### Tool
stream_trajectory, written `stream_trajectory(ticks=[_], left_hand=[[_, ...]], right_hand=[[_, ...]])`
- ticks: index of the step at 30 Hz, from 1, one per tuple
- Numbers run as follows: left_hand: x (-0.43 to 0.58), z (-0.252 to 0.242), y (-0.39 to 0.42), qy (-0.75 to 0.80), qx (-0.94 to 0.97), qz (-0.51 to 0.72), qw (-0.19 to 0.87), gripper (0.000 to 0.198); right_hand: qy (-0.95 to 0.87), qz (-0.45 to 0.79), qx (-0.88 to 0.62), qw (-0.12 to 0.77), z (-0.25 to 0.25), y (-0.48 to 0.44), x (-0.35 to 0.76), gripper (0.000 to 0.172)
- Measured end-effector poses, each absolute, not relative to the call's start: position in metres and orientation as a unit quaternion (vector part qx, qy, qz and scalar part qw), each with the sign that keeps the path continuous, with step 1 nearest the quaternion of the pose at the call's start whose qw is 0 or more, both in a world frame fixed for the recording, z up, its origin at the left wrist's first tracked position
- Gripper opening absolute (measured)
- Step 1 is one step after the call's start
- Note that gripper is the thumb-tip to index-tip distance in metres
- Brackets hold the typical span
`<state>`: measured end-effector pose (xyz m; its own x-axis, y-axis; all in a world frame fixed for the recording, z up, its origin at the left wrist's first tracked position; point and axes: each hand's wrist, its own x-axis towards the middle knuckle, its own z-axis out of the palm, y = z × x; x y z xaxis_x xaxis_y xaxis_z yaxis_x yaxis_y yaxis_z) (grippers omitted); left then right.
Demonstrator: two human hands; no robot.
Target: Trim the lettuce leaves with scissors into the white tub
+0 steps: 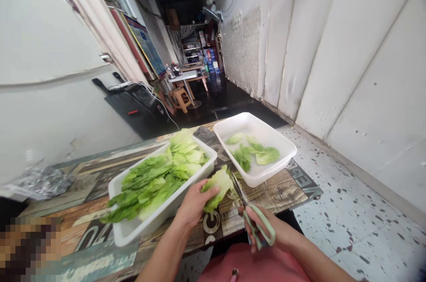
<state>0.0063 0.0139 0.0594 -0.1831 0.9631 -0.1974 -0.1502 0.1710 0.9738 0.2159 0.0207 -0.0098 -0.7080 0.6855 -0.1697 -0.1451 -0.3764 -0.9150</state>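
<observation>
My left hand (pixel 195 202) is closed around a pale green lettuce leaf (pixel 218 186), thumb on top, above the table's front edge. In my right hand (pixel 262 224) is a pair of scissors (pixel 259 231) with light green handles; its blades point up and away, close beside the leaf's right edge. Whether the blades touch the leaf I cannot tell. To the left, a white tub (pixel 163 217) is heaped with lettuce leaves (pixel 159 180), some hanging over its near left end. A second white tub (pixel 253 180) at the right holds several loose leaf pieces (pixel 256 151).
Both tubs stand on a patterned wood-look table (pixel 109 246). Bits of leaf lie between them. A crumpled silvery plastic bag (pixel 46 182) sits at the left end. Beyond are a black folded item (pixel 133 106), an orange stool (pixel 180 99) and a small table (pixel 183 76).
</observation>
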Motion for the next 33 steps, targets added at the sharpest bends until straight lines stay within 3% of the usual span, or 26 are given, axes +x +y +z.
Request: stream_trajectory(ticks=[5,8,12,16,19,22,27,33], left_hand=[[0.043,0.099,0.054,0.439,0.513,0.580,0.457,0.057],[0.043,0.115,0.064,0.488,0.622,0.536,0.297,0.058],[-0.012,0.127,0.041,0.665,0.669,0.332,0.014,0.044],[-0.098,0.136,0.027,0.825,0.554,0.080,-0.076,0.038],[-0.143,0.135,0.030,0.840,0.537,-0.005,-0.073,0.033],[-0.163,0.124,0.035,0.823,0.563,-0.008,-0.077,0.030],[-0.172,0.117,0.033,0.783,0.613,0.057,-0.088,0.010],[-0.164,0.147,0.011,0.804,0.516,0.254,-0.149,0.019]], right_hand=[[-0.444,0.808,-0.278,0.269,-0.024,0.021,0.211,0.059],[-0.452,0.802,-0.281,0.271,-0.028,0.021,0.210,0.056],[-0.462,0.792,-0.296,0.269,-0.028,0.021,0.214,0.057],[-0.466,0.789,-0.297,0.268,-0.026,0.020,0.214,0.057],[-0.468,0.787,-0.301,0.266,-0.025,0.019,0.209,0.063],[-0.479,0.782,-0.309,0.254,-0.022,0.017,0.205,0.068],[-0.493,0.785,-0.281,0.248,-0.014,0.015,0.208,0.058],[-0.481,0.787,-0.290,0.256,-0.011,0.014,0.211,0.064]])
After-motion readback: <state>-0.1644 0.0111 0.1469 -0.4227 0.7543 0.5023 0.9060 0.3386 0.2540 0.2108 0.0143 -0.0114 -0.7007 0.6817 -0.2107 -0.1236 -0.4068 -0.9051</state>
